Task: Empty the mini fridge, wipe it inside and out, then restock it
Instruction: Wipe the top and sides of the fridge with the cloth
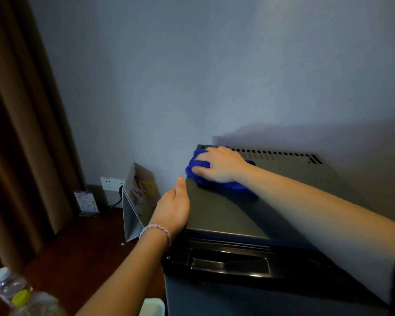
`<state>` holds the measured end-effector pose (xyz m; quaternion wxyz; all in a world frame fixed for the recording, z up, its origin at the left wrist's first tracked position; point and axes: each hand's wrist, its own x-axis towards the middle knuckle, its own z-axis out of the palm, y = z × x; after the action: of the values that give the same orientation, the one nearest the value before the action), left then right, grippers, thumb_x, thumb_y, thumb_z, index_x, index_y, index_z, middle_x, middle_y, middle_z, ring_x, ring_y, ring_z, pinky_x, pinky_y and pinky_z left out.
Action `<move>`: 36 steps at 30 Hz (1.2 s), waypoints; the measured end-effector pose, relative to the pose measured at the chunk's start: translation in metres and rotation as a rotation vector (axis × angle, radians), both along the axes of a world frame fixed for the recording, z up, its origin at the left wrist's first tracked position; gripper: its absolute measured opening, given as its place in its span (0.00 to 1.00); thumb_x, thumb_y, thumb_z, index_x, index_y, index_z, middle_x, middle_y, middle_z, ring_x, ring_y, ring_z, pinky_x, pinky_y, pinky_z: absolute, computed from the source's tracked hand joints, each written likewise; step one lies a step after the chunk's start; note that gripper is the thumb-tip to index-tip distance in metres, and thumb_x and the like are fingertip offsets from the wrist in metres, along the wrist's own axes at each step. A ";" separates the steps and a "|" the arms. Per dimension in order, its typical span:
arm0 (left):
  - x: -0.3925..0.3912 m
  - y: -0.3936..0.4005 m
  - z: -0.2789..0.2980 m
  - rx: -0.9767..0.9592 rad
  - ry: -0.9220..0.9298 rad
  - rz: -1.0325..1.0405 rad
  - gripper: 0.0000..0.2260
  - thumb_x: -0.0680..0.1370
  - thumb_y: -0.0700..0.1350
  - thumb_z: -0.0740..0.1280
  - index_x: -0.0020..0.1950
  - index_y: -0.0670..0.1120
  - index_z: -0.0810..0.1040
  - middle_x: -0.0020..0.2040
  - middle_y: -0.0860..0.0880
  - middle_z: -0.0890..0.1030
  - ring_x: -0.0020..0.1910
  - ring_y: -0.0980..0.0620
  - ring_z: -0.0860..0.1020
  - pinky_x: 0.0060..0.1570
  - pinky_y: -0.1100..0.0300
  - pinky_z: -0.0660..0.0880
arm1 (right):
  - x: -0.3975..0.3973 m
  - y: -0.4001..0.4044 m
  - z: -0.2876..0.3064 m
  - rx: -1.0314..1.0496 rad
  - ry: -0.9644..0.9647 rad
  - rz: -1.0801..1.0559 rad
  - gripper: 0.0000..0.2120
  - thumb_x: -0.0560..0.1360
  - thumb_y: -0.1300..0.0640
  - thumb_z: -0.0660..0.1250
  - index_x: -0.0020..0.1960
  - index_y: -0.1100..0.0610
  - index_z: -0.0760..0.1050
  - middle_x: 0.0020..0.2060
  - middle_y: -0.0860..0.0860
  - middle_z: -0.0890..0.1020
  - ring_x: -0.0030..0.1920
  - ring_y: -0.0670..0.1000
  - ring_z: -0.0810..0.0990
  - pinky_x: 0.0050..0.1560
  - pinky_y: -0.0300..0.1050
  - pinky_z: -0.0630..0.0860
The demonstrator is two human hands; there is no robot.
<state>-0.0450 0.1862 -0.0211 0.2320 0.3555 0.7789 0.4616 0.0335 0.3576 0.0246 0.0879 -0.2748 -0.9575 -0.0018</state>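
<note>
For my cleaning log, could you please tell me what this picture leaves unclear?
- Mini fridge interior: head view, hidden by its closed door.
- Blue cloth: mostly covered by the right hand.
- Left hand fingers: hidden over the fridge's side.
- Bottles: cut off by the bottom edge.
- Leaflet print: too small.

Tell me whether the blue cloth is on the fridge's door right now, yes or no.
No: the right hand presses the blue cloth on the mini fridge's top panel near its back left corner, by the vent slots.
</note>
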 end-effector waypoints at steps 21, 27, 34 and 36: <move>0.009 -0.009 0.005 0.013 0.055 -0.098 0.39 0.79 0.68 0.37 0.66 0.46 0.77 0.63 0.38 0.78 0.65 0.43 0.74 0.64 0.56 0.65 | 0.020 -0.050 -0.003 -0.113 0.080 0.167 0.16 0.76 0.34 0.58 0.57 0.39 0.77 0.55 0.41 0.81 0.56 0.50 0.78 0.55 0.53 0.76; 0.004 -0.005 0.001 -0.148 0.225 -0.134 0.22 0.83 0.60 0.52 0.64 0.44 0.70 0.59 0.41 0.77 0.54 0.43 0.78 0.59 0.47 0.76 | -0.022 0.039 -0.003 -0.164 0.154 -0.140 0.15 0.77 0.37 0.60 0.50 0.46 0.79 0.53 0.49 0.83 0.56 0.56 0.78 0.51 0.49 0.74; 0.001 -0.003 0.000 -0.152 0.244 -0.131 0.14 0.83 0.57 0.56 0.60 0.48 0.68 0.53 0.47 0.76 0.49 0.47 0.78 0.54 0.49 0.78 | -0.028 0.064 -0.007 -0.102 0.113 -0.260 0.18 0.78 0.39 0.56 0.53 0.49 0.77 0.57 0.53 0.80 0.56 0.59 0.76 0.56 0.56 0.77; 0.000 -0.002 0.001 -0.170 0.249 -0.125 0.15 0.83 0.57 0.56 0.61 0.48 0.69 0.55 0.45 0.77 0.51 0.45 0.78 0.56 0.48 0.78 | -0.013 0.050 -0.004 -0.102 0.098 -0.210 0.17 0.78 0.38 0.57 0.54 0.48 0.78 0.55 0.52 0.81 0.55 0.57 0.77 0.55 0.54 0.76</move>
<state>-0.0454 0.1842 -0.0199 0.1910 0.4368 0.8143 0.3312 0.0202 0.4076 0.0207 0.1199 -0.3776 -0.9168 0.0512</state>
